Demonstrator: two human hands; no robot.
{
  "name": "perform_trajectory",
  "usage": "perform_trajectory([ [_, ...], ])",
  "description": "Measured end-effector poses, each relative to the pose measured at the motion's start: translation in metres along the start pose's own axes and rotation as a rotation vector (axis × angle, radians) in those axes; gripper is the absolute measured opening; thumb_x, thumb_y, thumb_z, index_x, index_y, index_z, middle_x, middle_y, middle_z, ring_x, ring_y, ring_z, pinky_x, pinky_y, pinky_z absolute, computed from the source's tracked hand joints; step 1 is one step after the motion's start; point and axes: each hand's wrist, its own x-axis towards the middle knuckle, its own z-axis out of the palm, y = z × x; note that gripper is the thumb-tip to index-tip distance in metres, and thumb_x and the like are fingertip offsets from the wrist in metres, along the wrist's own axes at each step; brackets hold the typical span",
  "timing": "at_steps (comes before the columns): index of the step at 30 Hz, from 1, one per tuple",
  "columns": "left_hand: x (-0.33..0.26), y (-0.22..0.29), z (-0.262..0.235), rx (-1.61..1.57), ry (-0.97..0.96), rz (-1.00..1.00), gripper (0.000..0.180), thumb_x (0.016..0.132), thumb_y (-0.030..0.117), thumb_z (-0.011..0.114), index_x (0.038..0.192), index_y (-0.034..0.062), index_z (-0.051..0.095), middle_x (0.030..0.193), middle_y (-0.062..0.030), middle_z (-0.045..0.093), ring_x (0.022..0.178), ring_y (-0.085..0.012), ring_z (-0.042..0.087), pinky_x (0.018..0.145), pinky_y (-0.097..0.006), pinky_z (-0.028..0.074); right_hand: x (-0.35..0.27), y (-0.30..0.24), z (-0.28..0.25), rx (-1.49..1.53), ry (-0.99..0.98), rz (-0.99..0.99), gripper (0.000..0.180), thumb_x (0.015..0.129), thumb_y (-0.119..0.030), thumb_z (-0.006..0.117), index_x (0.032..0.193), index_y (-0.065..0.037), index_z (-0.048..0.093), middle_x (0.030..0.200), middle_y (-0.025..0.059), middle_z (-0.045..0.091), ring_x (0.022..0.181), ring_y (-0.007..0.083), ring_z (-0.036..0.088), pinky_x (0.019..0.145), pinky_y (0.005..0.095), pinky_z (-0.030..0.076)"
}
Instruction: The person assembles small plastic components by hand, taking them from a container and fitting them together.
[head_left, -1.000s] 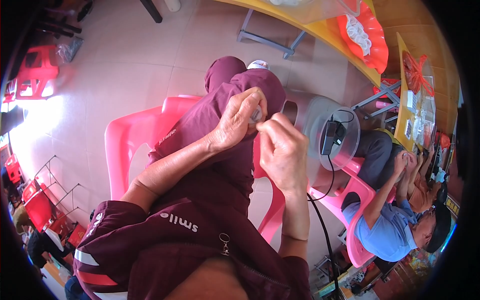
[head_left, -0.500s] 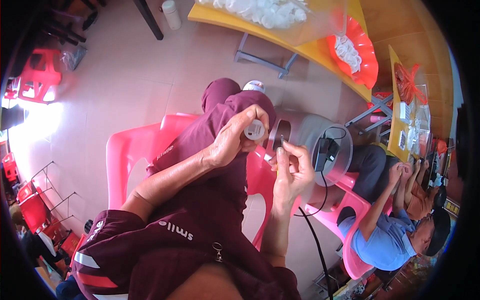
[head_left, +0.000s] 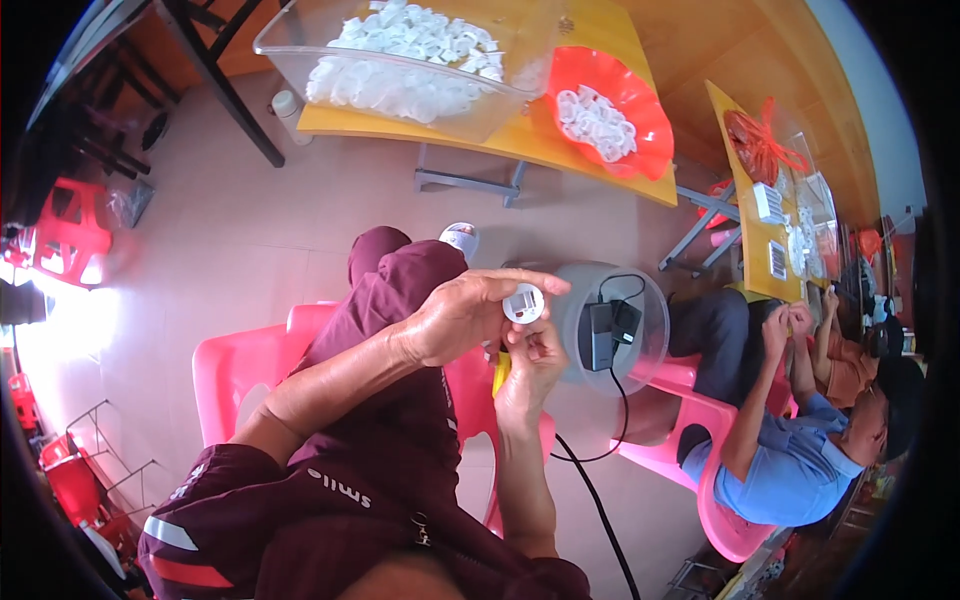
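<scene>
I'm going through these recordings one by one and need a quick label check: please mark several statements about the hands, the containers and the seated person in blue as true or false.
1. The left hand holds a round white plastic part. True.
2. The red scalloped bowl stands on the floor. False: it stands on a yellow table.
3. The clear rectangular bin contains small white pieces. True.
4. The cap on the seated person in the blue shirt is white. False: it is dark.
5. The right hand has a yellow item in its grasp. True, though partly hidden.
</scene>
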Motion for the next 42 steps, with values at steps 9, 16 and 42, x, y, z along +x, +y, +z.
perform_trajectory([
  [9, 0.014, -0.013, 0.019, -0.303, -0.255, -0.022, 0.054, 0.088, 0.021, 0.048, 0.129, -0.0133, 0.042, 0.106, -0.0148, 0.057, 0.087, -0.0163, 0.052, 0.080, -0.029, 0.041, -0.003, 0.011, -0.012, 0.105, -0.150, -0.149, 0.016, 0.087, -0.013, 0.060, 0.094, -0.008, 0.045, 0.096, -0.0027, 0.046, 0.093, 0.0060, 0.048, 0.080, 0.0262, 0.041],
  [16, 0.007, -0.014, 0.022, -0.247, -0.218, -0.024, 0.061, 0.082, 0.025, 0.051, 0.127, -0.0159, 0.042, 0.107, -0.0164, 0.057, 0.091, -0.0201, 0.056, 0.078, -0.029, 0.043, -0.003, 0.020, -0.015, 0.007, -0.124, -0.163, 0.013, 0.093, -0.013, 0.051, 0.101, -0.011, 0.041, 0.097, -0.0046, 0.045, 0.097, 0.0065, 0.046, 0.083, 0.0289, 0.041],
  [42, -0.011, -0.022, 0.002, -0.399, -0.185, 0.084, 0.045, 0.088, 0.016, 0.054, 0.119, -0.0161, 0.050, 0.113, -0.0215, 0.059, 0.108, -0.0268, 0.057, 0.094, -0.035, 0.043, -0.008, 0.008, 0.008, 0.011, 0.052, -0.035, 0.013, 0.088, -0.017, 0.057, 0.083, -0.008, 0.049, 0.078, -0.0061, 0.046, 0.071, 0.0023, 0.045, 0.060, 0.0202, 0.035],
])
